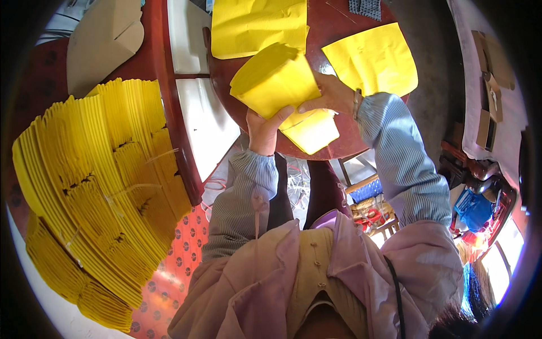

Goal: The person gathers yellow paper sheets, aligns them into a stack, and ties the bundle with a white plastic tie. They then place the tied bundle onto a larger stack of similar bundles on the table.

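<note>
A thick stack of yellow paper, bent into a curve, is held between my two hands over the round table. My left hand grips its near left corner, thumb on top and fingers hidden underneath. On the right side, my right hand clasps the stack, its thumb lying across the near edge close to my left thumb. More yellow paper juts out below my hands in bright light; whether it belongs to the same stack I cannot tell. Flat yellow sheets lie beyond, and another yellow pile rests to the right.
The round dark-red table stands before me. At left, tall bundles of folded yellow paper lie on a red patterned cloth. A cardboard piece is at the far left. A blue bag sits among clutter at right.
</note>
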Demonstrator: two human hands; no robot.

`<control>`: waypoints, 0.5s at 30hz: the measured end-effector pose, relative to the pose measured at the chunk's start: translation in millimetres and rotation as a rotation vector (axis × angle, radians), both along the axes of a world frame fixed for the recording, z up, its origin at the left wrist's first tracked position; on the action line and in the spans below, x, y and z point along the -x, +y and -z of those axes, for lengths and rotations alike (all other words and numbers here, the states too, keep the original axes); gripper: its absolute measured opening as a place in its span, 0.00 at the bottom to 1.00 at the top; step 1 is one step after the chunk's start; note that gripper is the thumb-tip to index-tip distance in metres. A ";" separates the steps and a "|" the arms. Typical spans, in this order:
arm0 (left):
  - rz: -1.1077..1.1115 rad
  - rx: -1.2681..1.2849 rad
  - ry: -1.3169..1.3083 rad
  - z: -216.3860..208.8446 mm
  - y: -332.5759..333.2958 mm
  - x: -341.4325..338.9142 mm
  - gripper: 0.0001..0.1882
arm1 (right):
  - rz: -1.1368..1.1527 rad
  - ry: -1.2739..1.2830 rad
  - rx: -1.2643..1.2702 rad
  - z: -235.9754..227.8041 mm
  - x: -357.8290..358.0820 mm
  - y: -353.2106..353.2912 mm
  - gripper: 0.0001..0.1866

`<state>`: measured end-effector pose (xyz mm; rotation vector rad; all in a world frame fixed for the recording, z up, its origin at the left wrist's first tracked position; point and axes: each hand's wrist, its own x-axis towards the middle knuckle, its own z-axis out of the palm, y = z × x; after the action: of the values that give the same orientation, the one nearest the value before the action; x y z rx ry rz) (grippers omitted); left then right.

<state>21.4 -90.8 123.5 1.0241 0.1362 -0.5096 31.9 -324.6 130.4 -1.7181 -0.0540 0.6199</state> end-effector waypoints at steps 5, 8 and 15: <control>0.294 -0.329 -0.423 -40.5 16.1 -6.6 0.34 | 0.107 -0.301 0.160 -38.8 40.7 1.0 0.42; 0.315 -0.131 -0.474 -34.8 21.2 3.8 0.39 | 0.223 -0.388 -0.044 -39.4 63.6 9.9 0.31; 0.085 -0.149 -0.657 21.8 15.1 32.4 0.31 | 0.149 -0.513 0.222 -28.0 74.4 23.0 0.36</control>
<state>-11.0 -75.7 101.7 1.2992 -0.4608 -0.2198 -42.5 -301.6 158.3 -2.0398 -0.2233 0.0644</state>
